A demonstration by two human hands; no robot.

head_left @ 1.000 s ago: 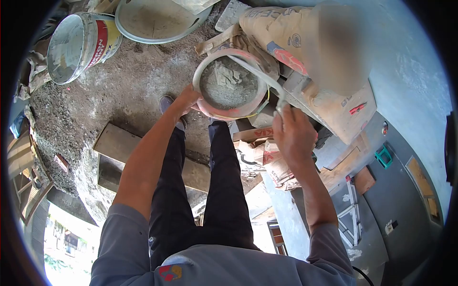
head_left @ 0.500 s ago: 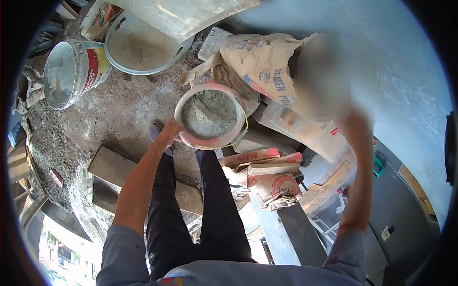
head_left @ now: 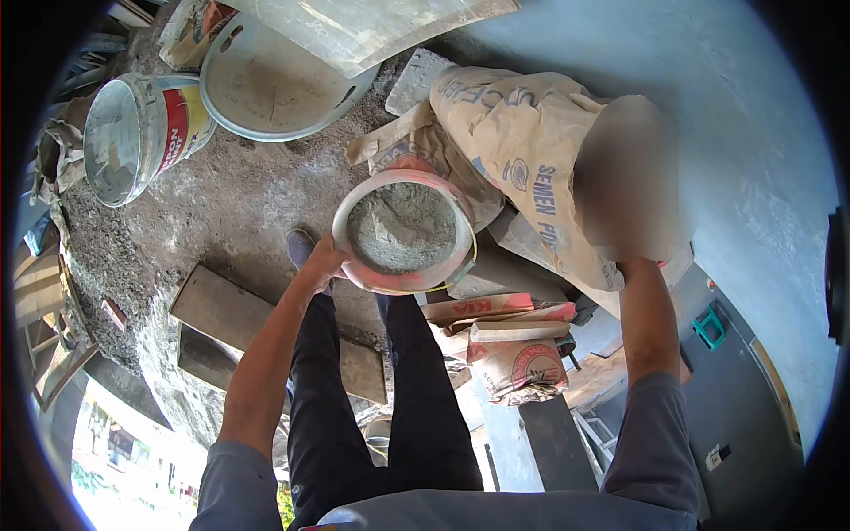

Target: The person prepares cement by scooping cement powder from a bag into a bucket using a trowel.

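Note:
My left hand [head_left: 327, 260] is closed on the rim of a pale, red-stained bucket [head_left: 352, 269], with a yellow handle hanging at its right side. Grey cement powder [head_left: 403, 226] lies heaped inside it. To the right, a large brown paper cement bag [head_left: 509, 133] leans against the wall. My right forearm [head_left: 651, 332] reaches up to the bag's right end, where a smeared patch hides my right hand and whatever it may hold.
A white paint pail [head_left: 168, 133] and a wide round basin [head_left: 266, 84] stand at upper left. Wooden boxes [head_left: 221, 305] lie by my legs. Folded cement sacks [head_left: 522, 363] are stacked below the bag. A blue wall [head_left: 761, 177] rises on the right.
My right forearm has moved down and left in view, closer to the bag's lower edge. The bag's end has opened out downward. My left hand keeps its grip on the bucket; the view has shifted slightly.

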